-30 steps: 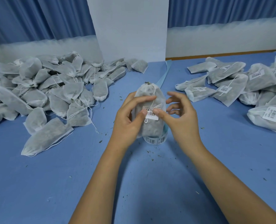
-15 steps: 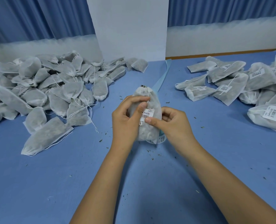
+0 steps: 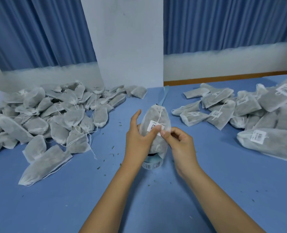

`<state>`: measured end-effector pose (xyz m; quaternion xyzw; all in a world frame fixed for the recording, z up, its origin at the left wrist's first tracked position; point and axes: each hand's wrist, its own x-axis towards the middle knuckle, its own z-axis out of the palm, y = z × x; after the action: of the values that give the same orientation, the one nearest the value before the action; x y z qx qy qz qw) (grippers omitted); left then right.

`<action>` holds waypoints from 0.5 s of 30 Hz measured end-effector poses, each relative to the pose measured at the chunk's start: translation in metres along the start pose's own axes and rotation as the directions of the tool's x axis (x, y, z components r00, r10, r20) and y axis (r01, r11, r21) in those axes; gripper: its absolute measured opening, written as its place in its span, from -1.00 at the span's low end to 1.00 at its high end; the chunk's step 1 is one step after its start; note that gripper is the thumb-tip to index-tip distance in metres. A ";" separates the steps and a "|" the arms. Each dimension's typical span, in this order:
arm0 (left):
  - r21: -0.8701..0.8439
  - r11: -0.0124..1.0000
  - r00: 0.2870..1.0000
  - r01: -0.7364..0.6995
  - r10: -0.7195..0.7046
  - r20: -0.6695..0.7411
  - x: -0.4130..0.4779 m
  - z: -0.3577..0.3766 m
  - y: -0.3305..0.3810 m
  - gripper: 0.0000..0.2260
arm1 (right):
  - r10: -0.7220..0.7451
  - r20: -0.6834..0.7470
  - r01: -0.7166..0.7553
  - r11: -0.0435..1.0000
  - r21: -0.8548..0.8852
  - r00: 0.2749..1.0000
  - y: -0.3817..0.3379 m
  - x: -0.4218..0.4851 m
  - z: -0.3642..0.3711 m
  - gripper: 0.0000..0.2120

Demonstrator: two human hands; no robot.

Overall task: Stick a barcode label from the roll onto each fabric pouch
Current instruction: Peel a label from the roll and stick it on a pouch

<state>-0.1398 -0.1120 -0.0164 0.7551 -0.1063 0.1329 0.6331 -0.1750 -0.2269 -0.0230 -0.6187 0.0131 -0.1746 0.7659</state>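
Unlabelled pouches (image 3: 47, 115) heaped on the left & labelled ones (image 3: 248, 113) on the right flanked the work spot, w/ the label roll (image 3: 152, 165) standing on the table (image 3: 72, 207) right under the hands and its backing strip (image 3: 164, 96) trailing to the far pillar (image 3: 127, 47). The pouch (image 3: 157, 115) stood upright over the roll at centre: the left hand (image 3: 137, 142) cupped it w/ thumb pressed on the barcode label (image 3: 153, 126), forefinger sticking up free, while the right hand (image 3: 181, 145) pinched the label's right edge btw thumb & forefinger. Open blue tabletop lay near the person & btw the heaps, w/ only green crumbs (image 3: 112, 154) on it.
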 end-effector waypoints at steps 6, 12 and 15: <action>0.167 0.981 0.995 0.102 -0.099 -0.029 0.004 0.051 0.020 -0.55 | 0.239 0.112 -0.228 0.968 -0.104 0.965 -0.016 -0.009 -0.047 -0.80; 0.405 0.898 0.976 0.172 -0.212 0.056 -0.010 0.104 0.006 -0.68 | 0.285 -0.047 -0.289 0.952 -0.102 0.957 -0.016 -0.011 -0.110 -0.91; 0.385 0.889 0.945 0.249 -0.310 0.103 -0.005 0.123 0.014 -0.70 | 0.309 -0.055 -0.313 0.940 -0.137 0.950 -0.024 0.003 -0.127 -0.83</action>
<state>-0.1408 -0.2351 -0.0254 0.8756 -0.0205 -0.0042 0.4826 -0.2087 -0.3518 -0.0292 -0.6595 0.1359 -0.0603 0.7368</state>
